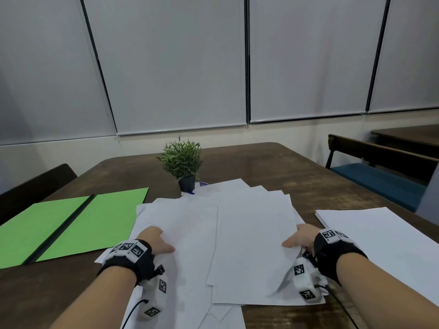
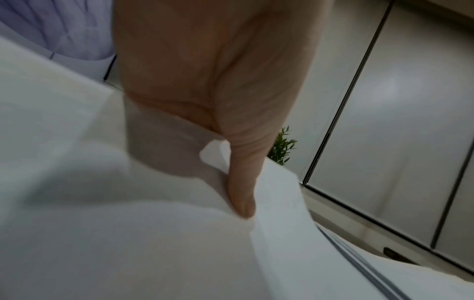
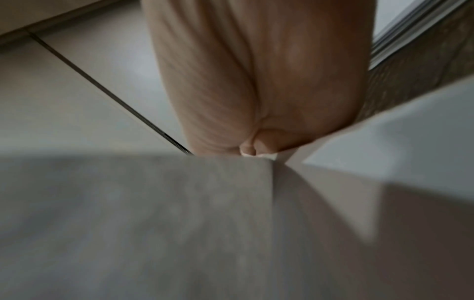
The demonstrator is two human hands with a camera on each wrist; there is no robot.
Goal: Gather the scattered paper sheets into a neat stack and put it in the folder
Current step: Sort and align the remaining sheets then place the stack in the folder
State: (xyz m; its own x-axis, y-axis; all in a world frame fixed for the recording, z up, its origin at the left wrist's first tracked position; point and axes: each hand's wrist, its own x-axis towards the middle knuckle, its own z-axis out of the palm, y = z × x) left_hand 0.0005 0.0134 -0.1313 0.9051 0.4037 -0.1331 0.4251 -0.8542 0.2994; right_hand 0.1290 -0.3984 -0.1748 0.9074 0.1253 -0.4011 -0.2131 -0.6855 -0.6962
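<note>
Several white paper sheets [image 1: 237, 233] lie fanned and overlapping in a loose pile on the wooden table in front of me. My left hand [image 1: 161, 242] grips the pile's left side, thumb on top and fingers hidden beneath the sheets. In the left wrist view the thumb [image 2: 241, 182] presses down on the paper [image 2: 128, 223]. My right hand [image 1: 299, 237] pinches the pile's right edge, thumb on top. Its thumb tip [image 3: 256, 150] meets the sheet edge [image 3: 153, 223] in the right wrist view. The green folder [image 1: 71, 224] lies open flat to the left of the pile.
A small potted plant [image 1: 181, 162] stands just behind the pile, with a small white and blue item at its base. Another white paper stack [image 1: 380, 238] lies at the table's right edge. A blue-seated chair [image 1: 380, 179] stands to the right, a dark chair back [image 1: 35, 184] to the left.
</note>
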